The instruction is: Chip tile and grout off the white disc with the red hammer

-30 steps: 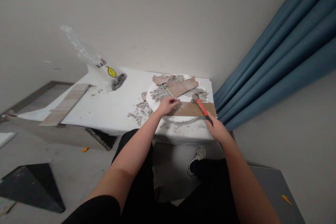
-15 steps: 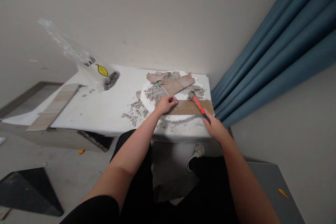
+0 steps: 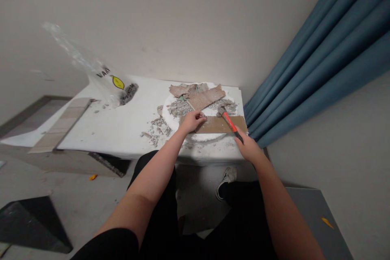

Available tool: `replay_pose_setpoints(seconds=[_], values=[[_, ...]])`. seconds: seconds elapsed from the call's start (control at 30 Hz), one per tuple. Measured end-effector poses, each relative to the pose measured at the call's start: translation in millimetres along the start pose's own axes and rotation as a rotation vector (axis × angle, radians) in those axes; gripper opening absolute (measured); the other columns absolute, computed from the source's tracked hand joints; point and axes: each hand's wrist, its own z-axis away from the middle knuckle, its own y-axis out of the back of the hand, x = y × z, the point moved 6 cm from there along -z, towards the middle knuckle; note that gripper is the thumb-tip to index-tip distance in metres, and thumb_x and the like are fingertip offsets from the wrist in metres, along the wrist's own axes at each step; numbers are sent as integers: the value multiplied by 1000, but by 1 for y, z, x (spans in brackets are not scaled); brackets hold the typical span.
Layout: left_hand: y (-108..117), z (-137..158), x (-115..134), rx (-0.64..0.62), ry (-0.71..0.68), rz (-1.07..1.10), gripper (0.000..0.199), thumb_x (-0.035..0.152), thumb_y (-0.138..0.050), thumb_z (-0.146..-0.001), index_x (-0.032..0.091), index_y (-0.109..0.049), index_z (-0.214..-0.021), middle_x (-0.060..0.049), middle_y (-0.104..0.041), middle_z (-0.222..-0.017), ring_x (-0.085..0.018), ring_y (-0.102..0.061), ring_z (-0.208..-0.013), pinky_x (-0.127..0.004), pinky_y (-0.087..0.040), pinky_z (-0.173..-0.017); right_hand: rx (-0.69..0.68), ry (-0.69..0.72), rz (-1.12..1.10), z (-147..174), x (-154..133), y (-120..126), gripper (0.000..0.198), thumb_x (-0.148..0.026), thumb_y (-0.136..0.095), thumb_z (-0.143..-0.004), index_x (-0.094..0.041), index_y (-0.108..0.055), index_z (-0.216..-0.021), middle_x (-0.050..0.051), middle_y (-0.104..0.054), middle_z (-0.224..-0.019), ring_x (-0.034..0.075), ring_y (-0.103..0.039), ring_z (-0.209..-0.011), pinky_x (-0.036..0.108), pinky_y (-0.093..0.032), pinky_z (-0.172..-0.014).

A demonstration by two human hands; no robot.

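My right hand (image 3: 248,145) is wrapped round the black end of a hammer (image 3: 229,122) with a red and black handle. The hammer's head is over the far edge of a flat brown board (image 3: 217,126), near grey rubble. My left hand (image 3: 193,121) rests at the board's left part with thumb and fingers pinched together; what is between them, if anything, is too small to make out. The board lies across a round white slab (image 3: 171,118). Behind it, a rough brownish slab piece (image 3: 207,96) and crumbled grey fragments (image 3: 179,107) lie on the slab.
Loose debris (image 3: 155,132) is scattered left of the round slab on the white-covered table (image 3: 118,130). A clear plastic bag (image 3: 105,83) with a lemon print stands at the back left, beyond a striped plank (image 3: 62,124). A blue curtain (image 3: 304,61) hangs along the right.
The view has shifted very slightly. Both hands, the hammer and the board stay in nearly the same places.
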Motion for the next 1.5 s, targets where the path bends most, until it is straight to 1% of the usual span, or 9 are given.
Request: replay_pose_setpoints(seconds=[0.47, 0.67, 0.77, 0.83, 0.93, 1.0, 1.13, 1.37, 1.5], values=[[0, 2, 4, -16, 8, 5, 21, 38, -70, -75, 19, -62, -73, 1, -65, -69, -15, -56, -68, -28, -45, -71, -28, -17, 1, 0, -4, 2, 61, -25, -48, -98, -18, -40, -158, 12, -50, -154, 29, -46, -143, 43, -38, -117], [1, 3, 5, -17, -13, -34, 19, 38, -69, -77, 20, -63, -75, 0, -67, -72, -16, -58, -71, -30, -46, -73, -22, -21, 15, 2, -6, 4, 61, -26, -47, -98, -19, -40, -158, 11, -54, -152, 29, -49, -140, 43, -42, -114], [-3, 5, 3, -4, -57, -64, 17, 37, -68, -80, 20, -65, -82, -1, -70, -77, -17, -61, -75, -30, -46, -75, -4, -10, 38, 7, -14, 9, 59, -27, -46, -99, -20, -41, -158, 11, -58, -147, 30, -54, -136, 43, -44, -111], [-6, 7, 1, 15, -80, -48, 18, 34, -68, -81, 20, -65, -92, -1, -71, -82, -16, -63, -76, -30, -47, -77, 5, 17, 41, 13, -24, 13, 59, -28, -44, -100, -23, -40, -158, 9, -61, -145, 31, -57, -133, 43, -46, -109], [-12, 9, -4, 33, -79, -1, 31, 32, -68, -83, 22, -59, -111, 0, -72, -85, -15, -64, -76, -29, -47, -77, 8, 71, 33, 22, -42, 15, 60, -31, -43, -101, -26, -37, -160, 8, -65, -139, 32, -59, -130, 43, -47, -107], [-13, 10, -5, 47, -65, 11, 37, 31, -68, -83, 22, -55, -117, 0, -72, -86, -14, -64, -75, -28, -46, -77, -8, 85, 34, 26, -52, 13, 60, -32, -42, -101, -26, -35, -161, 8, -67, -136, 33, -60, -130, 44, -47, -107], [-13, 11, -5, 46, -48, 7, 39, 28, -67, -83, 22, -50, -117, 1, -71, -84, -13, -62, -73, -26, -45, -75, -54, 63, 37, 28, -58, 7, 60, -31, -42, -101, -26, -35, -161, 9, -71, -130, 33, -60, -128, 44, -46, -106], [-13, 11, -6, 31, -41, 25, 42, 29, -68, -82, 23, -48, -118, 3, -69, -81, -13, -61, -70, -26, -44, -73, -33, 63, 67, 28, -59, 9, 59, -31, -44, -101, -28, -37, -160, 9, -74, -122, 31, -68, -116, 39, -50, -99], [-14, 11, -6, 34, -45, 33, 43, 29, -69, -80, 23, -49, -118, 4, -68, -79, -12, -60, -70, -25, -44, -72, -26, 68, 87, 29, -63, 10, 60, -32, -43, -102, -29, -34, -161, 8, -76, -117, 32, -68, -115, 40, -50, -99]])
